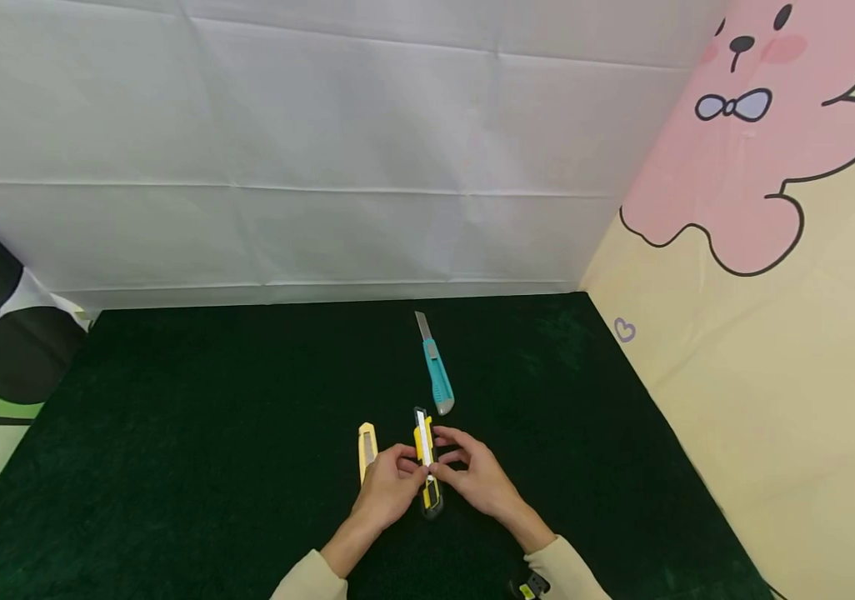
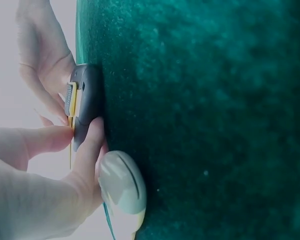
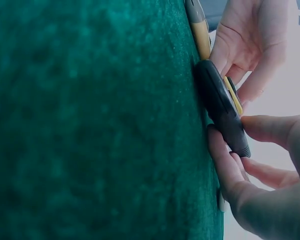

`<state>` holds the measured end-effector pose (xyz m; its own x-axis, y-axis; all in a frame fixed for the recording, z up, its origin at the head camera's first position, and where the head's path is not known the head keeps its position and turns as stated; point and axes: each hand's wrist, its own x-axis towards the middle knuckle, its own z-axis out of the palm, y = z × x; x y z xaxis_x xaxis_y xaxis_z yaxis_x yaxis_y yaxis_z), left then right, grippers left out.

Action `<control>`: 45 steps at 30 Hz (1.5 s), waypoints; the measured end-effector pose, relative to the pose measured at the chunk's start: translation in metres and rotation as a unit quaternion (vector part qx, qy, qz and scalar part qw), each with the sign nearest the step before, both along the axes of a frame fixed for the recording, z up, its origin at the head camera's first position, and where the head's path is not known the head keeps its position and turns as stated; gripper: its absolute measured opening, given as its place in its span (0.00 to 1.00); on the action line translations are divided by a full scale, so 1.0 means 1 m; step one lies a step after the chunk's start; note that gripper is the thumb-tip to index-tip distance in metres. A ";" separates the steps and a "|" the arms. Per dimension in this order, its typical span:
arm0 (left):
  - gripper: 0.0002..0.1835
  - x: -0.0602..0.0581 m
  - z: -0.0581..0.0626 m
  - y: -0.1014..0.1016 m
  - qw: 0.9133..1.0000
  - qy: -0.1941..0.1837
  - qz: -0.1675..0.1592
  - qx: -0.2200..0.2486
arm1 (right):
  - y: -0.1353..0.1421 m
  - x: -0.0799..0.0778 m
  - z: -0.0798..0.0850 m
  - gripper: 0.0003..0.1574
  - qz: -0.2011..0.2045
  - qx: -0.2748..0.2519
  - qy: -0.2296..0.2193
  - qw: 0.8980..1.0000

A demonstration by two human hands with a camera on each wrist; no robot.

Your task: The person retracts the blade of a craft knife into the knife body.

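A yellow and black utility knife (image 1: 428, 467) lies nearly upright in the head view, a pale strip along its middle, between my two hands. My left hand (image 1: 388, 490) pinches it from the left, thumb on top and a fingertip low on its side in the left wrist view. From the other side my right hand (image 1: 482, 482) holds it between thumb and fingers. The right wrist view shows its black casing (image 3: 221, 102) resting close to the cloth. Just left of it, a pale yellow utility knife (image 1: 367, 448) is partly hidden by my left hand.
Beyond my hands lies a teal utility knife (image 1: 437, 371) with its blade extended, pointing away. Dark green cloth (image 1: 210, 433) covers the table. A white curtain (image 1: 322, 167) stands at the back, and a cream wall (image 1: 757, 375) with a pink bear runs along the right.
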<state>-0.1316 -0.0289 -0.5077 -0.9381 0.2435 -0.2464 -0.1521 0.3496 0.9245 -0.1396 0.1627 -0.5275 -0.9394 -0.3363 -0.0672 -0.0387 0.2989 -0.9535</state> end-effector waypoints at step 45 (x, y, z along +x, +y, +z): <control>0.21 0.002 -0.010 0.006 0.998 0.019 0.041 -0.039 | 0.000 0.002 -0.001 0.26 -0.003 0.045 0.034 0.998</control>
